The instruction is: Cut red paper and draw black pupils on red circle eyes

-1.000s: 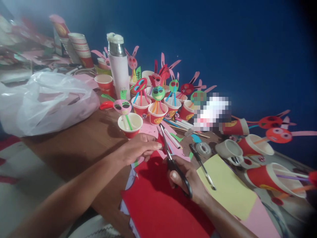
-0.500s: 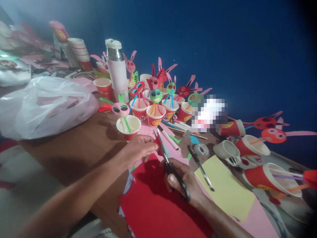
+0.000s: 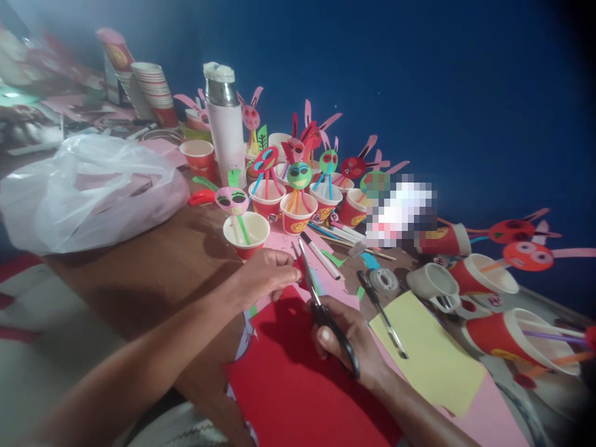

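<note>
Scissors (image 3: 317,303): closely grasped in the right hand (image 3: 350,326), fingers curled round the black handles; blades slightly parted, tips pointing away from the person.
Small red piece (image 3: 302,270): pinched by thumb and fingers of the left hand (image 3: 269,274), at the blades; whether they touch it cannot be told.
Red sheet (image 3: 298,372): flat, below both hands, left edge jagged.
Marker (image 3: 321,256): lying just beyond the hands, on pink paper (image 3: 272,241).
Pen (image 3: 384,316): slanting across the edge of a yellow sheet (image 3: 433,354).
Paper cups (image 3: 297,222): farther out, several with decorated faces on sticks.
Plastic bag (image 3: 93,192): left, on the brown table (image 3: 130,267).
</note>
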Available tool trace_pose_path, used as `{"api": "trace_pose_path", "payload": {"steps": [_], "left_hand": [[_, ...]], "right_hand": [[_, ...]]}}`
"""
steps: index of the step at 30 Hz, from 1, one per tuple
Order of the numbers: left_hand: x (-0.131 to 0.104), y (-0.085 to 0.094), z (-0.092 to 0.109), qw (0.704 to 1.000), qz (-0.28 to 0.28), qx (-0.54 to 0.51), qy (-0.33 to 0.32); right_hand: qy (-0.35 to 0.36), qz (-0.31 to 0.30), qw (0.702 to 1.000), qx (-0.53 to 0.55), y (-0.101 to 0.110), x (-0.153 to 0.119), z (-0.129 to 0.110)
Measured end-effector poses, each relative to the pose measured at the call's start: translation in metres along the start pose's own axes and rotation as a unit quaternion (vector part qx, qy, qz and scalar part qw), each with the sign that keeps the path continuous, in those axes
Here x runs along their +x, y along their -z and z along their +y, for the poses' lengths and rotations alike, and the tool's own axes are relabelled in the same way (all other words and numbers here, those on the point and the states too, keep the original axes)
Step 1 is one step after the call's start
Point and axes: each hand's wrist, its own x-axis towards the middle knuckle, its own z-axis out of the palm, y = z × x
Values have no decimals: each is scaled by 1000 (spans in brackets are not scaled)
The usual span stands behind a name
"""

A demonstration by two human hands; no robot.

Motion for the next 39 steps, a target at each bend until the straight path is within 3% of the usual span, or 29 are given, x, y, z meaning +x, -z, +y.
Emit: {"api": "trace_pose_path", "payload": {"steps": [20,31,39], "left_hand": [[-1,6,6,999,-12,37,25],[1,12,4,997,-28,52,54],[-1,8,6,998,-39,13,42]], "right_hand": [[-29,2,999,-22,-1,-1,-7],[-20,-29,999,-32,2,0,-5],[-23,-18,999,-23,2,0,-7]]}}
